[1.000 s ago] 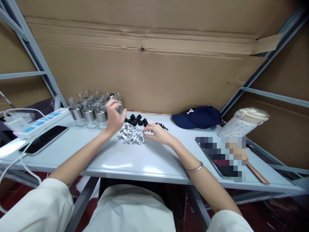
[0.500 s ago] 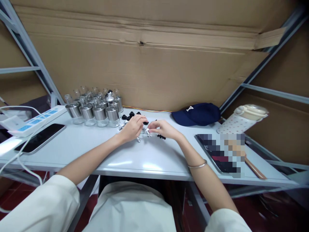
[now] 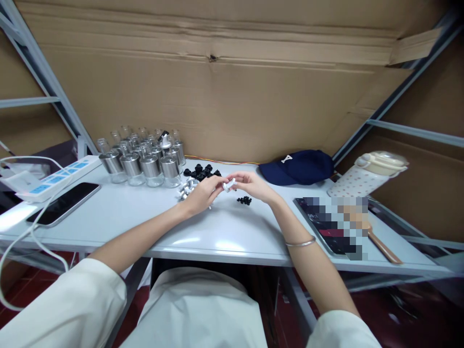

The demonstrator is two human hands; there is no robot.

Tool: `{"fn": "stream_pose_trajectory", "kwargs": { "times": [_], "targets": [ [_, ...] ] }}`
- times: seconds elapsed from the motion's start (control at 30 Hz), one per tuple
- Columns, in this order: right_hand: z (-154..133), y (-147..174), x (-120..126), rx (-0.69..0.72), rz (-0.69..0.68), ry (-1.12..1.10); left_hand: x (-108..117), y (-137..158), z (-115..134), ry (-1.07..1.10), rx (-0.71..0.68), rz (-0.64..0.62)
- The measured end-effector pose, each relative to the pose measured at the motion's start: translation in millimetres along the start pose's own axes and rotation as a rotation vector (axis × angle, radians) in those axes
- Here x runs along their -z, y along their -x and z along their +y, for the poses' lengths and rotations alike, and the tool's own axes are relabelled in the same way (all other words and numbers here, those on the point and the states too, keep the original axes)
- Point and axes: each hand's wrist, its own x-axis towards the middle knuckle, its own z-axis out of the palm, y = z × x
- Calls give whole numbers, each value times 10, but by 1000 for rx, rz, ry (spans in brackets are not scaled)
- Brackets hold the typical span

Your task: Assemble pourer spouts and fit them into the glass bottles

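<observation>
Over the middle of the table, my left hand [image 3: 203, 194] and my right hand [image 3: 254, 186] meet at a small white spout piece [image 3: 229, 185]. Both sets of fingers are closed on it, the left from its left side and the right from its right. Beside and partly behind my left hand lies a pile of similar white and silvery spout pieces [image 3: 185, 188]. Black stoppers [image 3: 198, 171] are heaped just beyond that hand. A small cluster of tiny black parts [image 3: 245, 200] rests below my right hand.
Several glass bottles with metal sleeves [image 3: 150, 166] stand at the back left, one topped by a spout. A power strip [image 3: 60, 179] and a phone [image 3: 63, 204] lie left. Rightward are a navy cap [image 3: 299, 167], a dotted flask [image 3: 357, 181] and a wooden-handled item [image 3: 384, 246].
My left hand has left the black stoppers and come down to the right, meeting my right hand. The white spout piece has been lifted and now sits between both hands' fingers.
</observation>
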Motion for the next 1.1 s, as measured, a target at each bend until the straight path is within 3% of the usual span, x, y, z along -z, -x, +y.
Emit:
{"fn": "stream_pose_trajectory", "kwargs": {
  "times": [0.17, 0.37, 0.57, 0.8, 0.93, 1.1],
  "targets": [
    [-67, 40, 48, 87, 114, 23, -42, -14, 57, 224, 298, 51],
    [-71, 25, -13, 13, 103, 23, -58, 2, 89, 256, 371, 56],
    [-93, 24, -11, 38, 128, 41, -74, 31, 57, 208, 275, -12],
    [-51, 22, 23, 70, 103, 76, -89, 22, 34, 393, 183, -14],
    [-30, 22, 12, 68, 163, 85, -71, 15, 16, 309, 111, -30],
    [-22, 18, -26, 49, 132, 90, -77, 21, -1, 225, 87, -96]
  ]
}}
